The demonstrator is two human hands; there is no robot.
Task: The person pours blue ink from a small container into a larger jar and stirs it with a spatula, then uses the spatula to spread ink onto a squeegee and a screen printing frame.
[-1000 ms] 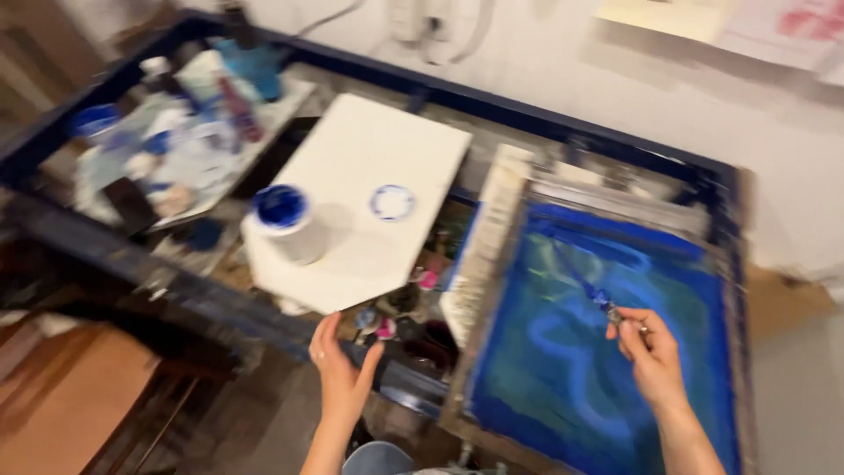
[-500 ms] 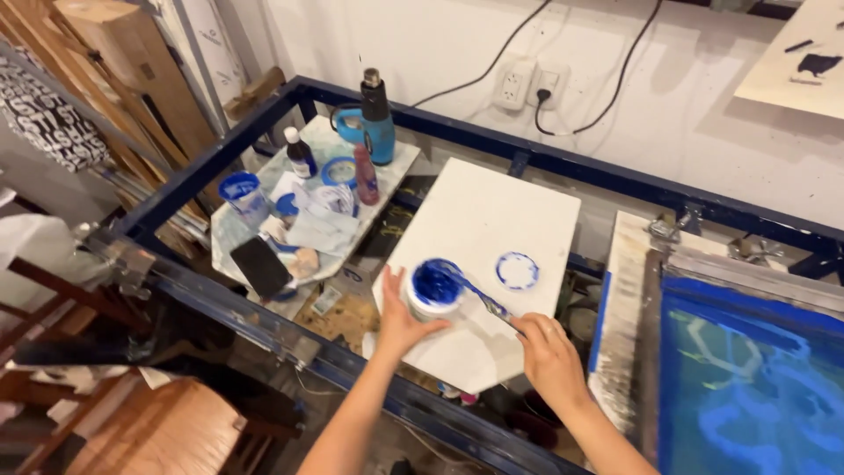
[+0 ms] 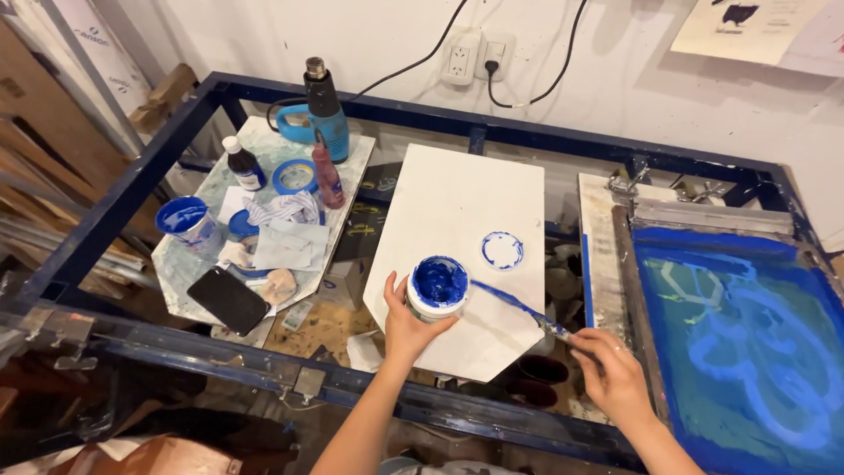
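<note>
Open tub of blue ink (image 3: 439, 287) standing upright on the near part of a white board (image 3: 457, 198), gripped round its near side by the left hand (image 3: 410, 323), thumb up the left wall and fingers curled beneath the right. Blue-smeared spatula (image 3: 517, 308) slanting from the tub's right rim down toward the right, its handle pinched between the bent fingers of the right hand (image 3: 615, 376) just off the board's near right corner. Blue ring mark (image 3: 503, 250) on the board just beyond the tub. To the right, a screen frame (image 3: 743, 339) flooded with blue ink, lighter swirls showing through. To the left, a marbled slab (image 3: 185, 268) carrying a second blue tub (image 3: 185, 222), crumpled rags (image 3: 280, 211), a roll of blue tape (image 3: 294, 176), small bottles, a black phone (image 3: 228, 300) and, at the far end, a blue heat gun (image 3: 320, 114). All held inside a dark blue metal frame (image 3: 123, 198) against a white wall with sockets (image 3: 476, 56).
</note>
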